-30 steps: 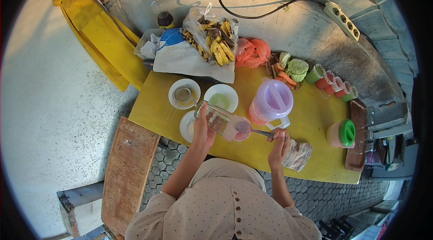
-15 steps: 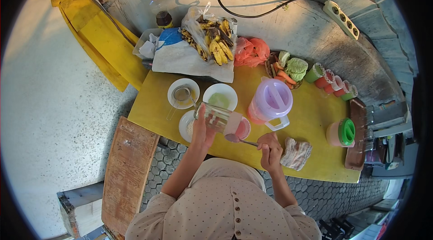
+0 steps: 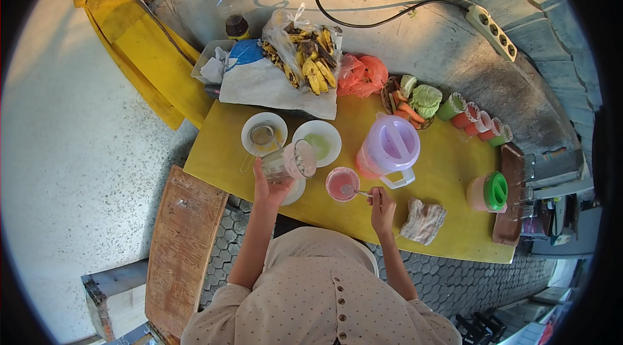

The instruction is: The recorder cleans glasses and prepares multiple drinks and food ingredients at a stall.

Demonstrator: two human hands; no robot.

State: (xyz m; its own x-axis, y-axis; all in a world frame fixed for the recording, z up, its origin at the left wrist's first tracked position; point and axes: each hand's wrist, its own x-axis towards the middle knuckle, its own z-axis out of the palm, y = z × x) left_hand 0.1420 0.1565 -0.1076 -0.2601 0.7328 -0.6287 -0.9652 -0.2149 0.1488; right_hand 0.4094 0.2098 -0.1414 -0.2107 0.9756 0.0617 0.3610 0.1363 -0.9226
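My left hand is wrapped round a clear drinking glass, tilted with its mouth to the right and pink coating round its rim. My right hand grips a metal spoon whose bowl lies over a small cup of pink paste. Just beyond the glass stands a white bowl with green liquid. To its left, a strainer rests in another white bowl. A white plate sits partly hidden under the glass and my left hand.
A pitcher with a lilac lid stands right of the cup. Further right are a folded cloth and a green-lidded jug. Bananas, a vegetable basket and several coloured cups line the table's back.
The glass has moved left, away from the pink cup, its mouth turning more into view. The spoon has shifted from beside the glass's rim to over the pink cup.
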